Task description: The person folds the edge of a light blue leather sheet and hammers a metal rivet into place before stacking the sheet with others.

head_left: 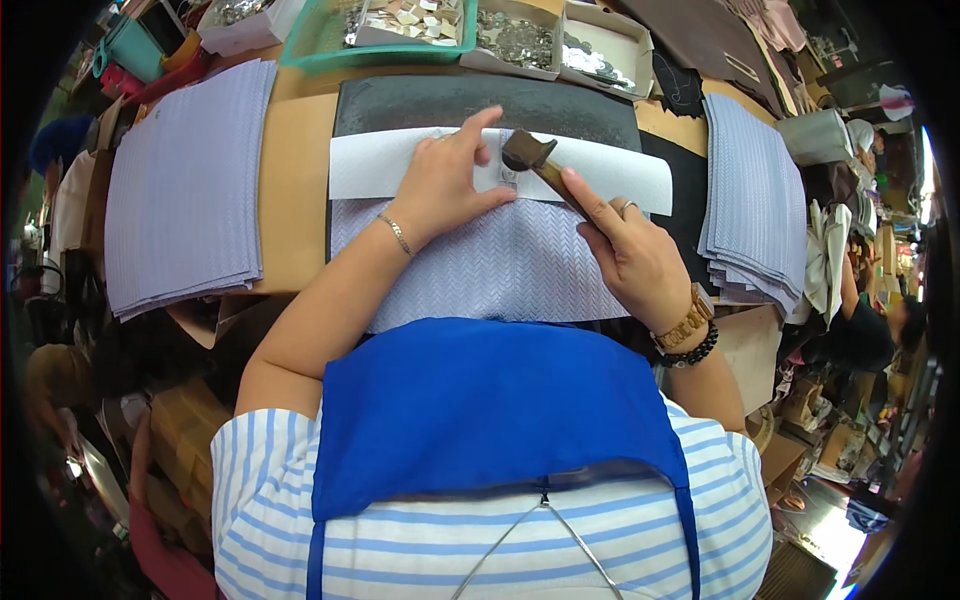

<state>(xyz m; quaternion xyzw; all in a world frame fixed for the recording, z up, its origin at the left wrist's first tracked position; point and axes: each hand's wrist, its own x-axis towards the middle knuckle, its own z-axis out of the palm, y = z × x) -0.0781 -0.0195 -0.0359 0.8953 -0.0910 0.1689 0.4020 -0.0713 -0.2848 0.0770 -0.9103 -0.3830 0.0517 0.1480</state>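
My right hand (630, 250) grips a hammer (562, 187) by its wooden handle, index finger stretched along it. The dark hammer head (525, 152) is over a folded lavender sheet (470, 260) with a woven texture. Its far edge is turned back, showing a white underside (600, 180). My left hand (447, 180) rests on that flap, thumb and index finger spread around the spot beside the hammer head. A small pale fitting (509, 178) shows between them; its kind is too small to tell. Beneath the sheet lies a dark board (400, 105).
Stacks of lavender sheets stand at the left (190, 190) and right (755, 195). Along the far edge are a green basket (310, 50), a box of metal discs (515, 40) and a white box of silvery pieces (620, 50). Other people are at both sides.
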